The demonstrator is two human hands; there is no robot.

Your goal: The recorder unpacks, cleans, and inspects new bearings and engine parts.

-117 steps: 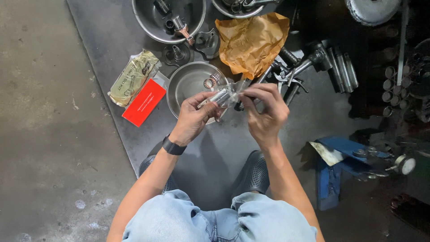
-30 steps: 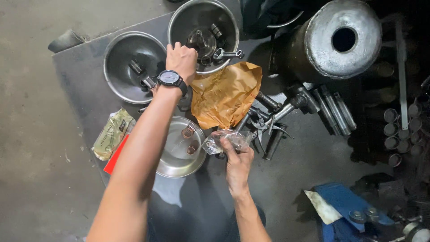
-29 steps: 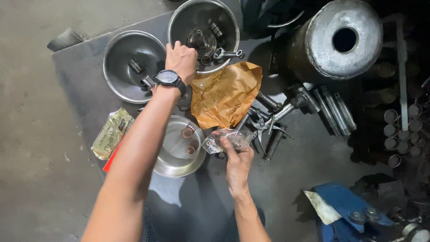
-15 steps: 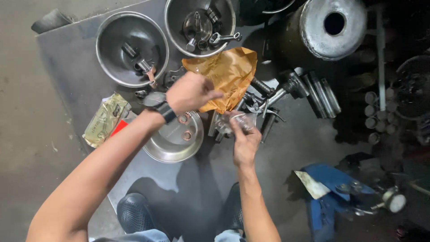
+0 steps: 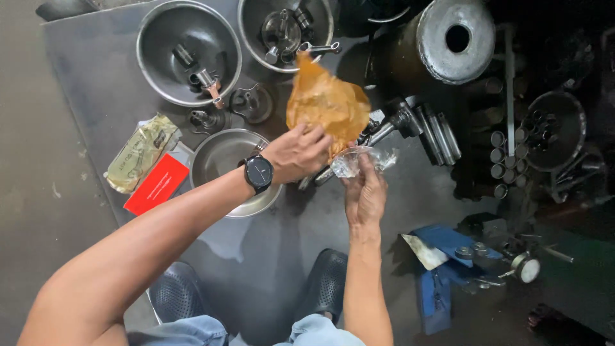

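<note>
Head view: looking down on a dark metal sheet (image 5: 96, 77) laid on the floor, person seated at its near edge.
Far left: pale packet (image 5: 134, 152) and red flat box (image 5: 157, 184) side by side on the sheet.
Upper left: large steel bowl (image 5: 160, 38) holding small metal parts; second steel bowl (image 5: 253, 25) to its right, also with parts.
Centre left: shallow steel bowl (image 5: 221, 157), partly covered by the left forearm; black wristwatch (image 5: 259, 173) on that wrist.
Left hand (image 5: 298, 154): fingers closed, pinching the lower edge of a crumpled brown paper bag (image 5: 327, 102), which is lifted clear of the sheet.
Right hand (image 5: 365, 192): just right of the left hand, fingers curled around a small clear plastic bag (image 5: 362, 159) held up at its fingertips; contents too small to tell.
Behind hands: pile of dark metal rods and fittings (image 5: 416, 125).
Upper right: round metal drum (image 5: 455, 38) on its side.
Lower right: blue object (image 5: 445, 269) with a gauge (image 5: 528, 268) beside it.
</note>
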